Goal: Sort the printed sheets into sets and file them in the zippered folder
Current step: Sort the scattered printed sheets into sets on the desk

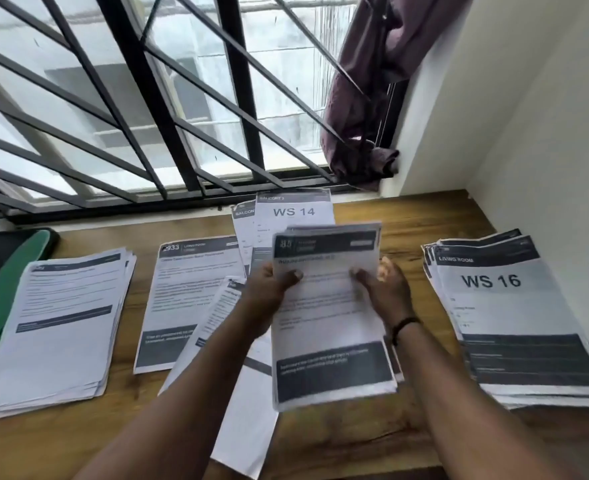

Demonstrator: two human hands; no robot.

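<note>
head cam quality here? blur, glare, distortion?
Head view: wide-angle bends the window bars; daylight blows out the panes; the held sheets and both hands, left and right, are motion-smeared, small text unreadable; only "WS 16" and "WS 14" read.

Bright, soft daylight enters through the black-barred window (182,98); the glass is overexposed, small print blurs, and wide-angle distortion bends the edges.

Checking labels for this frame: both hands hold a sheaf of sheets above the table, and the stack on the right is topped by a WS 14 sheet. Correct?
Not quite. In the head view the right stack is topped by WS 16; the WS 14 sheet lies by the window. The left hand and right hand do hold the sheaf above the table.
</note>
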